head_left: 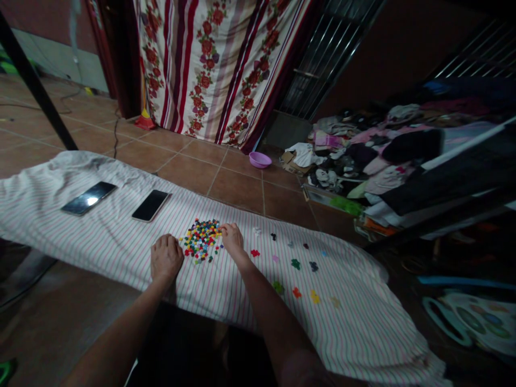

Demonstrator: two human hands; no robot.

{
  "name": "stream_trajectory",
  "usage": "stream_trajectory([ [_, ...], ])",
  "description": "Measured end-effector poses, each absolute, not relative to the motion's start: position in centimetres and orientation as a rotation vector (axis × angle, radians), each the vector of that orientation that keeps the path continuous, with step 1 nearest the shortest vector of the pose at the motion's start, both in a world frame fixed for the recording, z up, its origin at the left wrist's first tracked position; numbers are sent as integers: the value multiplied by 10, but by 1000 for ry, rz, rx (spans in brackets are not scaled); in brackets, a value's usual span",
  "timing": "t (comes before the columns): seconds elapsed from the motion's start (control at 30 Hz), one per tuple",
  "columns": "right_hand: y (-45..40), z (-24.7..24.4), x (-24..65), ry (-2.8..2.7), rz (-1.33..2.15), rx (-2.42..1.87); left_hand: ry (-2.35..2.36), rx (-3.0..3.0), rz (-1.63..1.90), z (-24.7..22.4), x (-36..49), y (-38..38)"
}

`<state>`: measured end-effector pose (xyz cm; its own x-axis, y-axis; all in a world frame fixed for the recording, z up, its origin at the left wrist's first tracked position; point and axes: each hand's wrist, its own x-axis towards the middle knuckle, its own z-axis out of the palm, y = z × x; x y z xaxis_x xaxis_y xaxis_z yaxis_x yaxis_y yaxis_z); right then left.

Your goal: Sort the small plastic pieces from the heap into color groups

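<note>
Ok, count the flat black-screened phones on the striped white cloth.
2: one flat black-screened phone, showing a bright reflection, at left; the other beside it, nearer the small multicoloured pieces.

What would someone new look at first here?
Probably the bright heap of little mixed-colour pieces on the striped cloth, between the left hand and the right hand. Next, perhaps the big flowered curtain hanging behind, and the purple bowl on the tiled floor near the curtain's lower right corner.
</note>
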<state>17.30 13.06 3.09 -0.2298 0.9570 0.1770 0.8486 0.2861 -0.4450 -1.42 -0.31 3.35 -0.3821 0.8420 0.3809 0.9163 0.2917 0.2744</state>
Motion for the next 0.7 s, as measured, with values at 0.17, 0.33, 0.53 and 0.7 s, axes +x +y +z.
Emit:
stream_trajectory([
  [0.17,136,32,167,-2142,362,-1640,-2397,-1645,-678,35,-14,-4],
  [0.33,139,35,161,-2168,410,-1722,-2399,-1647,-683,35,-14,-3],
  [0.53,141,40,162,-2162,451,-1722,-2377,-1649,-649,34,-14,-4],
  [0.7,141,38,164,-2147,410,-1695,-2376,-1648,-636,35,-14,-4],
])
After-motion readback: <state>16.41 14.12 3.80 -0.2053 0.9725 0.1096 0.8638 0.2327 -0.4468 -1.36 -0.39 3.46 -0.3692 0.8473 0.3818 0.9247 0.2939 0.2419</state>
